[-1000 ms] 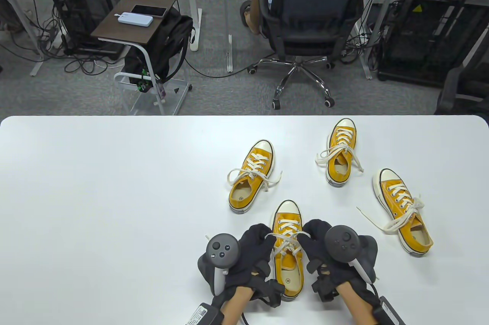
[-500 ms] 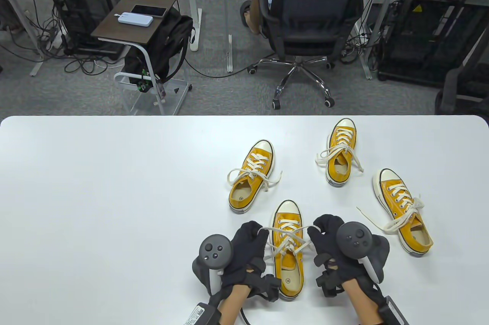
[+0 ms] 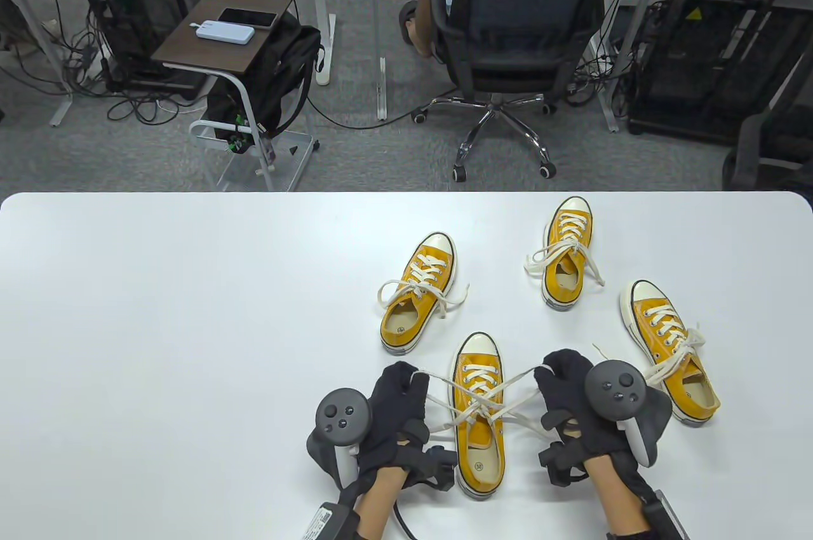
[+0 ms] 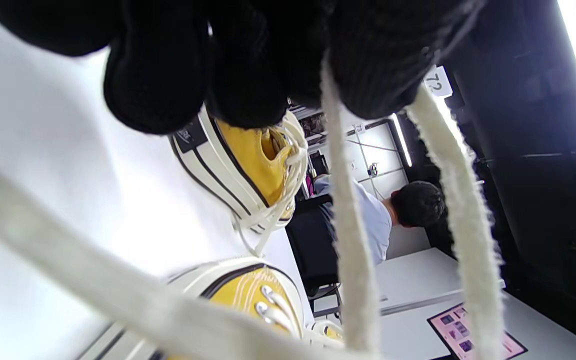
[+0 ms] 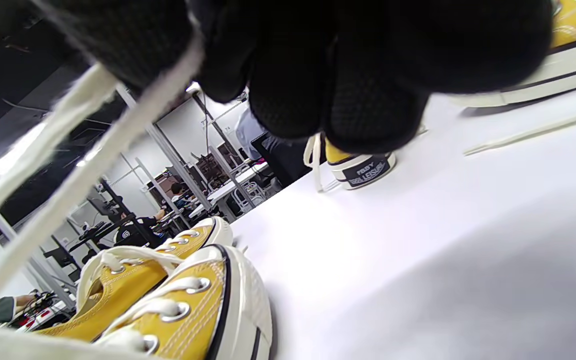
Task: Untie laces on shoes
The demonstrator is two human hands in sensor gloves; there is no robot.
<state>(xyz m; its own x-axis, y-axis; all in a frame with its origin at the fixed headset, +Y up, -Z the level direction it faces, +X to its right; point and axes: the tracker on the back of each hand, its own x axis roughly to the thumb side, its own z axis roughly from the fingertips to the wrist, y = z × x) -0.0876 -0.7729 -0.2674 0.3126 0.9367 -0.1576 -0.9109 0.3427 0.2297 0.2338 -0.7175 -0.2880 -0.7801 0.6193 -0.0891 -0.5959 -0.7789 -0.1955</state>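
Several yellow low-top sneakers with white laces lie on the white table (image 3: 159, 311). The nearest shoe (image 3: 479, 425) points away from me between my hands. My left hand (image 3: 416, 375) pinches one lace end (image 3: 444, 382) to the shoe's left. My right hand (image 3: 545, 370) pinches the other lace end (image 3: 517, 377) to its right. The two laces run taut and cross over the tongue. The left wrist view shows the fingers (image 4: 248, 65) gripping lace strands (image 4: 350, 240). The right wrist view shows the fingers (image 5: 318, 65) gripping lace strands (image 5: 78, 150).
Three more yellow shoes lie beyond: one at centre (image 3: 419, 295), one at the back right (image 3: 567, 254), one at the right (image 3: 670, 352) close to my right hand, its loose lace (image 3: 660, 368) near the tracker. An office chair (image 3: 514, 44) and a side table (image 3: 222, 25) stand past the table's far edge.
Both hands have moved apart, left hand leftward and right hand rightward, each drawing its lace end outward. The bow on the near shoe has come open into two crossing strands.
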